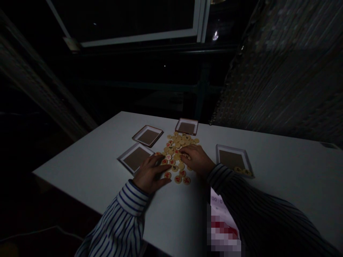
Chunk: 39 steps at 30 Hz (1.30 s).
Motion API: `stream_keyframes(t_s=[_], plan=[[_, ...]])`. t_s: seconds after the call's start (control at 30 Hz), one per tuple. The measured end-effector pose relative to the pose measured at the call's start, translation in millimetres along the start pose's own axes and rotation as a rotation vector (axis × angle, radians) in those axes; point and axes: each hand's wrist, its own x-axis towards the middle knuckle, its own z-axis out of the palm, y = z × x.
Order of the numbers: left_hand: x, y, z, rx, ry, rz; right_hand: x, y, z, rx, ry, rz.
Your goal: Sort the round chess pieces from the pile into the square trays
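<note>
A heap of round wooden game discs [179, 144] with red and black marks lies in the middle of a white table [88, 167]. My left hand [150, 175] rests flat on the table at the heap's near left edge, fingers stretched toward the discs. My right hand [195, 159] lies on the heap's right side, fingers curled over some discs; what they hold is hidden. Both arms wear striped sleeves.
Shallow square trays stand around the heap: two at the left [135, 157] [147, 135], one at the back [187, 126], and one at the right [233, 159] with a few discs in its near corner. A printed sheet [221, 221] lies at the table's near edge. The room is dark.
</note>
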Motion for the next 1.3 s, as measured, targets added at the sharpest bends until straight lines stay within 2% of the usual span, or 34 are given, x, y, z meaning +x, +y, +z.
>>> stream_keyframes(t_s=[0.2,0.3,0.4,0.6,0.93,1.17,1.3], plan=[[36.9,-1.6,-18.7,-0.12,0.126,-0.086,-0.7,-0.3,0.8,-0.065,-0.041,-0.02],[58.5,-4.7,-15.0,-0.165,0.22,-0.123,-0.6,-0.1,1.0,-0.092,-0.055,-0.038],[69.6,-7.5,-3.8,-0.22,0.296,-0.134,-0.5,0.5,1.5,-0.108,-0.066,-0.038],[66.6,-12.4,12.2,-0.286,0.259,-0.085,0.7,2.0,2.2,-0.128,-0.12,-0.028],[65.5,-7.6,14.4,-0.283,0.244,-0.074,0.6,-1.0,-1.2,-0.11,-0.094,-0.017],[64.5,-1.5,16.1,-0.304,0.282,-0.034,2.1,6.4,-0.7,0.183,0.084,0.088],[64.6,0.4,19.0,-0.321,0.322,0.001,3.3,8.7,2.1,0.419,0.135,0.177]])
